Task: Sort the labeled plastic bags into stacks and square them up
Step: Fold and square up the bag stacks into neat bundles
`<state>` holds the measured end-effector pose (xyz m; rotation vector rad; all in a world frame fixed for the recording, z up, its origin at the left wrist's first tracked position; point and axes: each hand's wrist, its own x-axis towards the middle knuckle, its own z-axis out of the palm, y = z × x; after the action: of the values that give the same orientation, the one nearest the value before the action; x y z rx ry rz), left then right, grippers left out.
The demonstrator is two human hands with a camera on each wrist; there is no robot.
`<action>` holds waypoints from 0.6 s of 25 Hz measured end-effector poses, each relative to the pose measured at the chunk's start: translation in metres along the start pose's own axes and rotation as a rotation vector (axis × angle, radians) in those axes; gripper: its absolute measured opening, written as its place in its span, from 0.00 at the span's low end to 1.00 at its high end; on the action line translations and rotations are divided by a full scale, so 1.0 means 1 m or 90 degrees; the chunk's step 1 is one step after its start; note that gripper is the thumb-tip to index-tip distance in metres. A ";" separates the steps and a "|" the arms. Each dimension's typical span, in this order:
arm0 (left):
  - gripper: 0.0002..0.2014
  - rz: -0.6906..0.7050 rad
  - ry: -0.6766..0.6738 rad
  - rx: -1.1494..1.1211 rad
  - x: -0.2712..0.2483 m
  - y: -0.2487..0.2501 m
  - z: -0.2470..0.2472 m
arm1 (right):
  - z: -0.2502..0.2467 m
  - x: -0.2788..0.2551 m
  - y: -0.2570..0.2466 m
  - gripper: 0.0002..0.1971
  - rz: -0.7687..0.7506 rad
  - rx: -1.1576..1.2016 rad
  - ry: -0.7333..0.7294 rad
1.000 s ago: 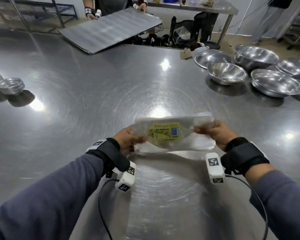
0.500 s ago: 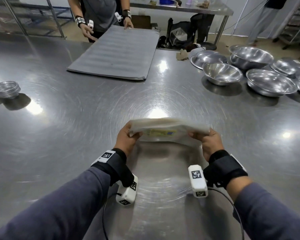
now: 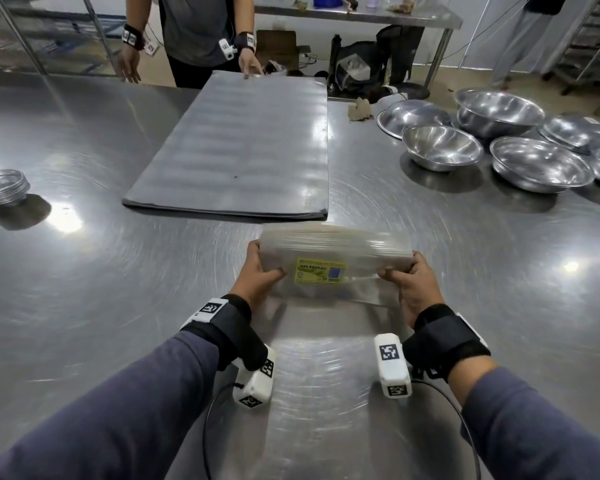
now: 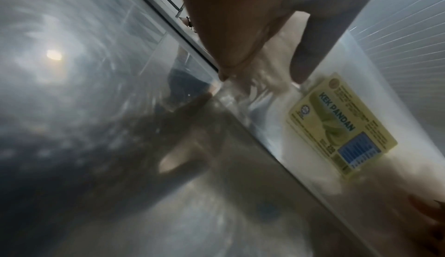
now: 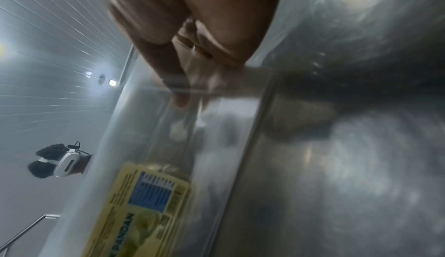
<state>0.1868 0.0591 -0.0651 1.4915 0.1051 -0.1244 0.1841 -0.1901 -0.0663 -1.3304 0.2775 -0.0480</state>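
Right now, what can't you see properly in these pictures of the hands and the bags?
- How many bags are in the stack of bags: head view, edges blur together.
- Small print on the yellow label: left wrist view, too small and blurred.
- Left hand fingers behind the stack: head view, the bags hide them.
- Right hand fingers: right wrist view, motion blur.
- Label's end: right wrist view, cut off by the bottom edge.
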 end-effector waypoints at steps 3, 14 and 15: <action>0.23 0.006 0.020 -0.022 -0.005 -0.003 -0.001 | -0.004 -0.001 -0.001 0.24 0.004 0.000 -0.049; 0.20 0.111 0.083 0.134 0.001 -0.012 -0.010 | 0.001 -0.008 -0.009 0.21 -0.064 -0.027 -0.041; 0.22 0.090 0.066 0.122 0.000 -0.011 -0.010 | -0.001 -0.007 -0.009 0.22 -0.060 -0.031 -0.059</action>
<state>0.1851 0.0679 -0.0766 1.6924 0.0727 0.0593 0.1787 -0.1915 -0.0565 -1.3891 0.1386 -0.0591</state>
